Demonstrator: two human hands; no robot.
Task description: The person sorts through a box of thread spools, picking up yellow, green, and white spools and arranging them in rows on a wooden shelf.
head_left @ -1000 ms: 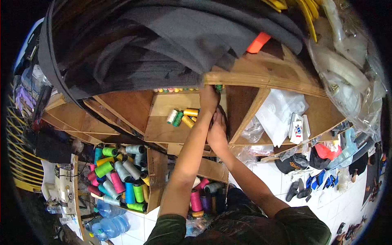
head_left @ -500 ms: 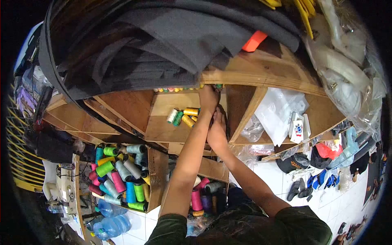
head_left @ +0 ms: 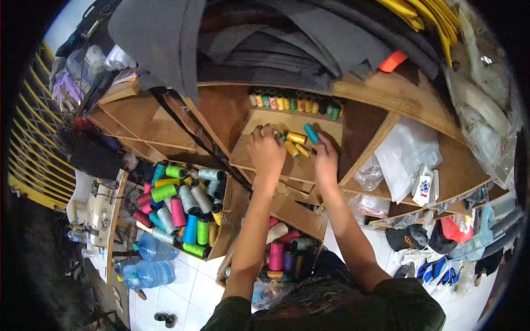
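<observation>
In the open shelf compartment (head_left: pixel 256 151), my right hand (head_left: pixel 326 157) grips a teal thread spool (head_left: pixel 311 133) between thumb and fingers. To its left, my left hand (head_left: pixel 266 151) bends over the small spools, its fingers curled round a pale one that is mostly hidden; a bit of green spool shows beside the fingertips. Between my hands lie yellow thread spools (head_left: pixel 296 138), several of them loose on the compartment floor. Along the back stands a row of upright spools (head_left: pixel 292 103), mostly yellow and green.
Dark grey fabric (head_left: pixel 265 49) is heaped above the compartment. Below left, a wooden box (head_left: pixel 232 226) holds several large colourful thread cones; another box (head_left: pixel 301 218) of cones sits beneath my arms. Plastic bags (head_left: pixel 406 160) fill the right compartment. Water jugs (head_left: pixel 149 274) stand on the floor.
My hands were close together at the compartment's right rear; now they are apart, the left over the loose spools, the right with a teal spool. The view has shifted, showing more of the back row.
</observation>
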